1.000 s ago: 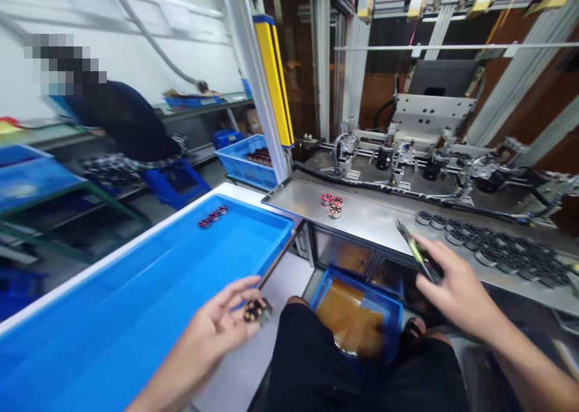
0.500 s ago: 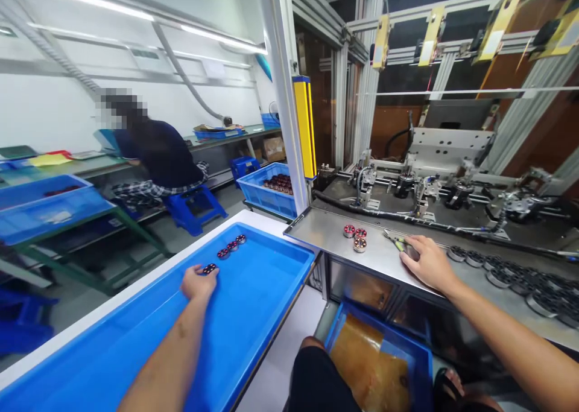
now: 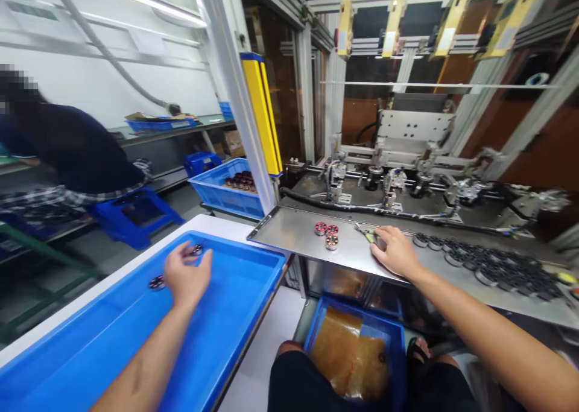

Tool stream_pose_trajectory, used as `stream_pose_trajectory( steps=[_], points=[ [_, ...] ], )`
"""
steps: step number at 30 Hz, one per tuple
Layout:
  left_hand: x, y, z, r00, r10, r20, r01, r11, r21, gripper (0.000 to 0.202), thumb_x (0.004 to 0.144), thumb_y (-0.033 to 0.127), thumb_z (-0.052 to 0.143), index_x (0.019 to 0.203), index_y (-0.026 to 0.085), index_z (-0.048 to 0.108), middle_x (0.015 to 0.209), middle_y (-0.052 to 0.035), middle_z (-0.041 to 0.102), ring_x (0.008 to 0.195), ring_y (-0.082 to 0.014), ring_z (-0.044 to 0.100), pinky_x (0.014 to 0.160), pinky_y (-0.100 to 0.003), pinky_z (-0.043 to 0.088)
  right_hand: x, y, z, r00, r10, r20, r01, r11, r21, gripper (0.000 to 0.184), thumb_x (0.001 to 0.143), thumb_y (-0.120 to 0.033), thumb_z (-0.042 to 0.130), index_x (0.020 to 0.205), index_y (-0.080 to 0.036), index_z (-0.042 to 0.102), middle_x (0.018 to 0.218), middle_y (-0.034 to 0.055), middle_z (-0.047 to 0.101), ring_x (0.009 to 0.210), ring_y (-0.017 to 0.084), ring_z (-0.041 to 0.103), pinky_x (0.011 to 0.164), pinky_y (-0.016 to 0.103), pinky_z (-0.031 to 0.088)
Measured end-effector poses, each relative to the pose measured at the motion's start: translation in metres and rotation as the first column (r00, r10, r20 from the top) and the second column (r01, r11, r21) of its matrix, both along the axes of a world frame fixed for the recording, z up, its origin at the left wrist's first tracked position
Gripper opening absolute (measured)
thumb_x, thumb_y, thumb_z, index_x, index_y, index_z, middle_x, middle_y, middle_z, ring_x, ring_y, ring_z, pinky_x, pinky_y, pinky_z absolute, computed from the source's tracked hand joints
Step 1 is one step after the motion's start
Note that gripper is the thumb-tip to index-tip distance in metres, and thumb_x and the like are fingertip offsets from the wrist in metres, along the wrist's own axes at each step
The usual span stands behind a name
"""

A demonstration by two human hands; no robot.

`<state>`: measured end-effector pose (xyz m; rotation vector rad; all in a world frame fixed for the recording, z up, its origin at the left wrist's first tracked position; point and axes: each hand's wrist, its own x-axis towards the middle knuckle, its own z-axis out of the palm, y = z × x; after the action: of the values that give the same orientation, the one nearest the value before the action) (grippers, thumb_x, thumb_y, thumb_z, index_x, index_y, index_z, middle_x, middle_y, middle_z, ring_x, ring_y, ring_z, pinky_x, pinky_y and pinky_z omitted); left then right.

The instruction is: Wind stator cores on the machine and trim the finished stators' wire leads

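My left hand (image 3: 186,273) hovers over the blue tray (image 3: 244,261) with thumb and fingers apart. Partly seen between the fingers is a small round motor stator (image 3: 196,250); the hand hides others around it. Another dark stator (image 3: 157,282) lies in the tray just left of the hand. On the metal ledge, my right hand (image 3: 395,252) rests around the handles of green-handled pliers (image 3: 367,234), whose jaws point away to the left. Left of the pliers sit a red stator (image 3: 321,228), a second red stator (image 3: 333,230) and a copper-coloured one (image 3: 332,242).
Many black-topped metal rings (image 3: 488,261) crowd the ledge at right. Behind stands a machine with fixtures (image 3: 393,186) and a yellow guard post (image 3: 262,110). A crate (image 3: 226,198) holds stators. Below is a blue bin (image 3: 312,333). A person (image 3: 76,146) sits at left.
My left hand has let go of a stator, now lying left of it, and moved forward over the others. The view has turned right. My right hand stays at the pliers.
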<state>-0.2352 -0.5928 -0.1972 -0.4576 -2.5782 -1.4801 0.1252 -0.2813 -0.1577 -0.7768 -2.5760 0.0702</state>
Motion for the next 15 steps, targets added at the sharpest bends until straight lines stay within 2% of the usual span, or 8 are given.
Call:
stream_pose_trajectory(
  steps=[2, 5, 7, 9, 11, 13, 15],
  points=[
    [0.026, 0.043, 0.017, 0.970, -0.240, -0.041, 0.241, 0.970, 0.012, 0.044, 0.091, 0.035, 0.064, 0.131, 0.019, 0.055, 0.133, -0.0109, 0.059, 0.121, -0.0290, 0.057, 0.102, -0.055, 0.046, 0.000, -0.003, 0.002, 1.000, -0.014, 0.012, 0.014, 1.000, -0.010, 0.037, 0.088, -0.031, 0.056, 0.115, -0.009, 0.068, 0.119, 0.0166, 0.067, 0.110, 0.028, 0.057, 0.102, 0.038, 0.043],
    [0.063, 0.109, 0.036, 0.821, -0.571, -0.012, 0.571, 0.821, -0.012, 0.034, 0.089, 0.032, 0.068, 0.119, 0.017, 0.063, 0.121, -0.0086, 0.066, 0.114, -0.0263, 0.062, 0.099, -0.052, 0.049, 0.002, -0.005, 0.004, 0.999, -0.029, 0.020, 0.029, 0.999, -0.028, 0.035, 0.089, -0.030, 0.058, 0.116, -0.011, 0.068, 0.120, 0.0153, 0.066, 0.111, 0.027, 0.056, 0.103, 0.036, 0.041],
    [0.081, 0.145, 0.043, 0.721, -0.691, 0.047, 0.692, 0.721, -0.008, 0.033, 0.090, 0.032, 0.066, 0.119, 0.016, 0.063, 0.117, -0.0083, 0.067, 0.106, -0.0240, 0.066, 0.093, -0.049, 0.053, 0.004, -0.006, 0.005, 0.999, -0.032, 0.022, 0.033, 0.999, -0.042, 0.034, 0.089, -0.031, 0.059, 0.115, -0.011, 0.067, 0.120, 0.0151, 0.066, 0.112, 0.026, 0.056, 0.103, 0.036, 0.041],
    [0.091, 0.171, 0.046, 0.638, -0.761, 0.114, 0.765, 0.644, 0.016, 0.034, 0.092, 0.033, 0.064, 0.121, 0.016, 0.061, 0.116, -0.0083, 0.068, 0.099, -0.0219, 0.068, 0.087, -0.045, 0.056, 0.005, -0.006, 0.005, 0.999, -0.035, 0.023, 0.037, 0.998, -0.055, 0.032, 0.090, -0.031, 0.060, 0.113, -0.011, 0.067, 0.118, 0.0142, 0.066, 0.112, 0.025, 0.056, 0.102, 0.036, 0.042],
    [0.096, 0.186, 0.047, 0.586, -0.793, 0.165, 0.798, 0.600, 0.051, 0.034, 0.093, 0.033, 0.063, 0.122, 0.016, 0.060, 0.115, -0.0084, 0.068, 0.095, -0.0209, 0.068, 0.084, -0.043, 0.058, 0.006, -0.007, 0.006, 0.999, -0.041, 0.027, 0.043, 0.997, -0.066, 0.029, 0.090, -0.032, 0.061, 0.112, -0.012, 0.066, 0.117, 0.0118, 0.066, 0.112, 0.025, 0.057, 0.101, 0.039, 0.043],
    [0.097, 0.191, 0.049, 0.581, -0.792, 0.189, 0.793, 0.603, 0.090, 0.033, 0.093, 0.033, 0.063, 0.121, 0.016, 0.061, 0.114, -0.0082, 0.068, 0.094, -0.0205, 0.068, 0.082, -0.042, 0.058, 0.008, -0.008, 0.006, 0.998, -0.050, 0.031, 0.052, 0.996, -0.078, 0.028, 0.092, -0.034, 0.062, 0.111, -0.014, 0.065, 0.117, 0.0093, 0.065, 0.112, 0.024, 0.058, 0.100, 0.043, 0.045],
    [0.097, 0.188, 0.053, 0.618, -0.764, 0.185, 0.754, 0.643, 0.137, 0.032, 0.093, 0.033, 0.063, 0.120, 0.016, 0.061, 0.113, -0.0079, 0.068, 0.094, -0.0203, 0.068, 0.082, -0.042, 0.058, 0.010, -0.009, 0.008, 0.998, -0.057, 0.035, 0.060, 0.994, -0.094, 0.027, 0.093, -0.036, 0.062, 0.109, -0.015, 0.065, 0.117, 0.0080, 0.065, 0.113, 0.024, 0.059, 0.099, 0.046, 0.046]
  ],
)
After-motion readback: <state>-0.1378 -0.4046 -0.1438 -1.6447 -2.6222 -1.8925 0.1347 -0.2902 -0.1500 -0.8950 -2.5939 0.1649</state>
